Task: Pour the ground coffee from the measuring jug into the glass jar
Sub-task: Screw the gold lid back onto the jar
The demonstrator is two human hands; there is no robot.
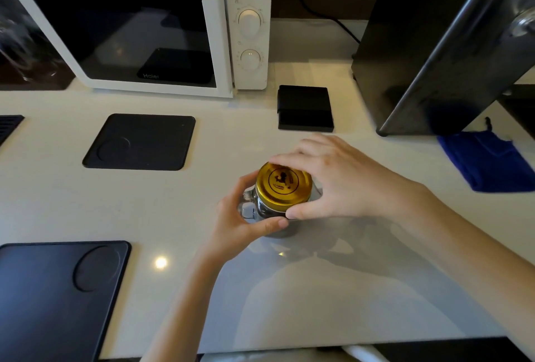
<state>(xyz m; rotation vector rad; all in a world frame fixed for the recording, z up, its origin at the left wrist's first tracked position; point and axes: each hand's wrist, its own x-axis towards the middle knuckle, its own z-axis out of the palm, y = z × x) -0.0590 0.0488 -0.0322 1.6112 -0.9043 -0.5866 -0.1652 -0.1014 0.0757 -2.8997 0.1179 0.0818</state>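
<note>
A glass jar (251,208) with a side handle stands on the white counter, near its middle. A gold lid (283,183) with a dark round print sits on top of the jar. My left hand (244,224) wraps the jar's body and handle from the left and front. Fingers and thumb of my right hand (333,182) close around the lid's rim from the right. The jar's contents look dark, mostly hidden by my hands. No measuring jug is in view.
A white microwave (150,23) stands at the back left. Two black mats (139,141) (55,298) lie to the left. A black box (304,108) sits behind the jar, a dark appliance (434,43) at back right, a blue cloth (489,159) beside it.
</note>
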